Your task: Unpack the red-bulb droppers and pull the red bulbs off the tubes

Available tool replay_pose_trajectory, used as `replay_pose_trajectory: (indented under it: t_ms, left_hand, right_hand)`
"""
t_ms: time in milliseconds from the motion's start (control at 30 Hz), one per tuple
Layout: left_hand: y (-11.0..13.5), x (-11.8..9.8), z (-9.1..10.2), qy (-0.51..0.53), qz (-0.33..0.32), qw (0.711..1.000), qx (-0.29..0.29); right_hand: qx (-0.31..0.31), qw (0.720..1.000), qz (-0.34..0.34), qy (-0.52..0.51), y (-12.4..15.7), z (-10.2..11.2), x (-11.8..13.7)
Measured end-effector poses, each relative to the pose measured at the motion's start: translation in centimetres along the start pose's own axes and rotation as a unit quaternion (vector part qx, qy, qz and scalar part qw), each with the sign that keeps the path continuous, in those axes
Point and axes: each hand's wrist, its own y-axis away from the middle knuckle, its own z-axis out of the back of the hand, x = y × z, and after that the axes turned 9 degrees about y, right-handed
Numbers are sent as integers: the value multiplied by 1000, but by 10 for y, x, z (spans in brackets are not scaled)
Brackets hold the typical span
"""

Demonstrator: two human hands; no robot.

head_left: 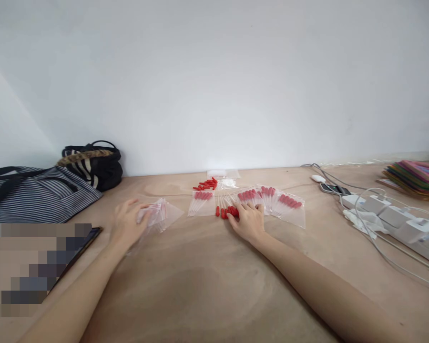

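My left hand (pixel 130 221), slightly blurred, is at a small pile of clear plastic bags (pixel 161 216), with thin plastic between its thumb and fingers. My right hand (pixel 250 220) lies over a row of loose thin droppers with red bulbs (pixel 224 213), its fingers bent and apart and its thumb touching the bulbs. Clear bags holding several droppers each lie around that row: one bag (pixel 202 202) to the left, others behind the hand, and another bag (pixel 289 207) to the right. What lies under my right palm is hidden.
Behind the droppers are loose red pieces (pixel 206 184) and a clear bag (pixel 224 180). A striped bag (pixel 43 193), a black bag (pixel 102 166) and a dark-edged tablet-like object (pixel 93 234) are at left. White chargers (pixel 396 216), cables and coloured sheets (pixel 420 177) lie at right.
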Motion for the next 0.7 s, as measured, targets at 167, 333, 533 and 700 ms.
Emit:
replay_pose_trajectory:
  t_ms: [167,333,533,700]
  left_hand:
    - [-2,-46,-16,-22,-193,976,94]
    - [-16,-60,-28,-49,-239,961,128]
    - [-15,-66,-29,-110,-257,954,105]
    - [8,-75,-17,-97,-251,960,72]
  right_hand:
    - [-17,999,34,-4,9,-1,-9]
    - [-13,1000,20,-7,5,-6,-14]
    - [-60,997,41,-37,1,-12,-14]
    - [-74,995,27,-56,-2,-14,-10]
